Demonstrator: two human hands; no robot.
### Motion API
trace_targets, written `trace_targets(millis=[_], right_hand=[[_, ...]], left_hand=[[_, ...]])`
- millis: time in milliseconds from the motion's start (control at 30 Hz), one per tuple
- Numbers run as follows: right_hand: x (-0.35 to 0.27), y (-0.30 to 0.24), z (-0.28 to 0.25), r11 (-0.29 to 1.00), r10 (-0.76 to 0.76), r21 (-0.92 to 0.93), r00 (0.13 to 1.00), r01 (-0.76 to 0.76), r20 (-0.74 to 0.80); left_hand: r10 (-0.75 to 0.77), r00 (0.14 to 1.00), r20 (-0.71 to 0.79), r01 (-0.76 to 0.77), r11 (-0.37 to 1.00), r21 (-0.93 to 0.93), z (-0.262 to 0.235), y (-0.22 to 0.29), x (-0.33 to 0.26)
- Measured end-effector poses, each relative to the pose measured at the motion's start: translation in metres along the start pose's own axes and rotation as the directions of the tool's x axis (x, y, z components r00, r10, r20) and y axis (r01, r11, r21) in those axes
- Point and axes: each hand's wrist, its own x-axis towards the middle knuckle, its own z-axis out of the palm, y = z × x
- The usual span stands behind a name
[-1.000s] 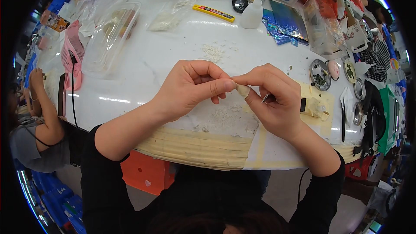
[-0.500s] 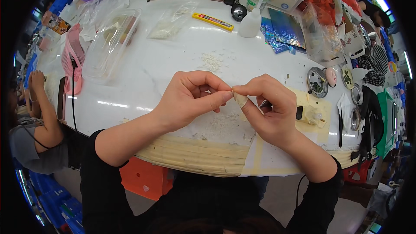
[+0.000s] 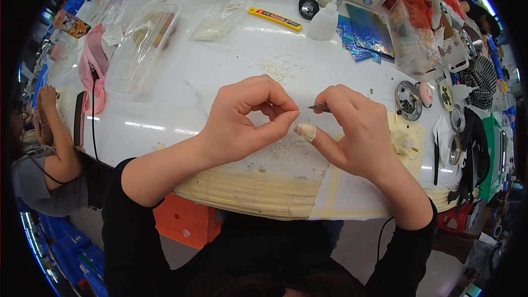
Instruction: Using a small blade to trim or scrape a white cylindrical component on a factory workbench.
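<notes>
My left hand [image 3: 250,113] is closed in a pinch over the table, thumb and forefinger tips together. What sits between them is too small to make out; a tiny pale speck shows at the fingertips. My right hand [image 3: 352,126] is just to the right, its fingers curled round a small pointed metal tool [image 3: 319,108] whose tip faces the left fingertips. Most of the tool is hidden in the hand. The right thumb stands apart, its end wrapped in pale tape [image 3: 306,131]. Beyond the hands lies a scatter of small white pieces [image 3: 273,68]; pale crumbs [image 3: 283,154] lie below them.
A yellow flat case [image 3: 275,19], a white squeeze bottle [image 3: 323,23] and car keys [image 3: 308,6] lie at the back. Left stands a clear plastic container [image 3: 146,49]. Round metal dishes [image 3: 408,102] are at the right. Another person's arm [image 3: 60,137] rests at far left.
My hands have moved apart slightly. The right thumb has come away from the left fingertips, and the pointed metal tool now shows at the right forefinger. The view has shifted a little.
</notes>
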Motion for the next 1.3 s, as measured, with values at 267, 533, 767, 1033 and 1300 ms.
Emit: trace_targets(millis=[267,533,767,1033,1300], right_hand=[[-0.0026,0.0006,0.0029,0.987,0.025,-0.163,0.999,-0.017,0.048],[-0.0030,0.0002,0.0031,0.987,0.032,-0.161,0.998,-0.022,0.061],[-0.0024,-0.0019,0.0026,0.982,0.036,-0.188,0.997,-0.023,0.066],[-0.0022,-0.0030,0.0017,0.982,0.009,-0.187,0.998,0.003,0.062],[-0.0035,-0.0024,0.0012,0.975,-0.006,-0.223,0.998,0.021,0.069]], left_hand=[[0.331,0.939,0.090,-0.341,0.875,0.342,-0.0040,0.0011,0.0044],[0.458,0.878,0.139,-0.466,0.754,0.462,-0.0055,-0.0007,0.0059],[0.507,0.844,0.175,-0.519,0.688,0.507,-0.0059,-0.0015,0.0079],[0.518,0.829,0.208,-0.540,0.648,0.537,-0.0066,0.0016,0.0096],[0.521,0.823,0.226,-0.552,0.640,0.535,-0.0059,-0.0001,0.0106]])
